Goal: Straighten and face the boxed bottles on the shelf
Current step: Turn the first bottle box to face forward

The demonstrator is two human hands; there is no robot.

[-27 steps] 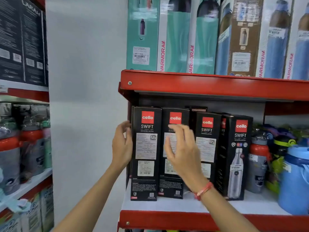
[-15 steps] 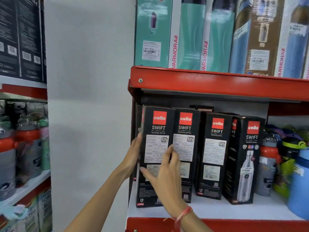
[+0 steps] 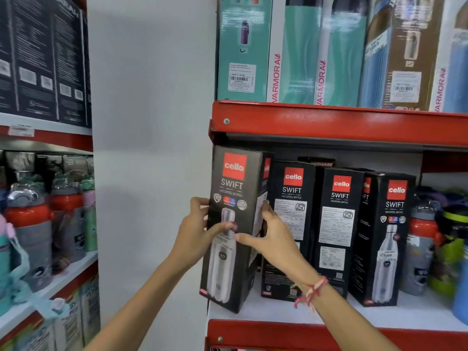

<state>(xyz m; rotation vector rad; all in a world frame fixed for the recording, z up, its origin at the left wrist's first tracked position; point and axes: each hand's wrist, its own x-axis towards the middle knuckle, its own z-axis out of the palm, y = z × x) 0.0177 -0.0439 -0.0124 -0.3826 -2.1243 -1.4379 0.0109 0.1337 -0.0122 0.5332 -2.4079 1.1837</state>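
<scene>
Several black Cello Swift bottle boxes stand on the white shelf (image 3: pixel 329 315) with the red front edge. The leftmost box (image 3: pixel 235 188) is tilted, pulled forward over the shelf's left end, and shows its bottle-picture face. My left hand (image 3: pixel 195 234) grips its left side with the thumb across the front. My right hand (image 3: pixel 273 239) holds its right side. Two boxes (image 3: pixel 292 198) (image 3: pixel 339 224) to the right show label backs. The rightmost box (image 3: pixel 390 236) shows the bottle picture.
Loose bottles (image 3: pixel 420 249) crowd the shelf's right end. The red shelf above (image 3: pixel 329 122) carries tall Varmora boxes (image 3: pixel 298 51). A white wall (image 3: pixel 152 122) lies left of the rack. Another rack at far left holds bottles (image 3: pixel 30 224) and dark boxes (image 3: pixel 43 59).
Both hands closed on the leftmost box, pulled it out and turned it. Its face with the bottle picture now points forward instead of the label back.
</scene>
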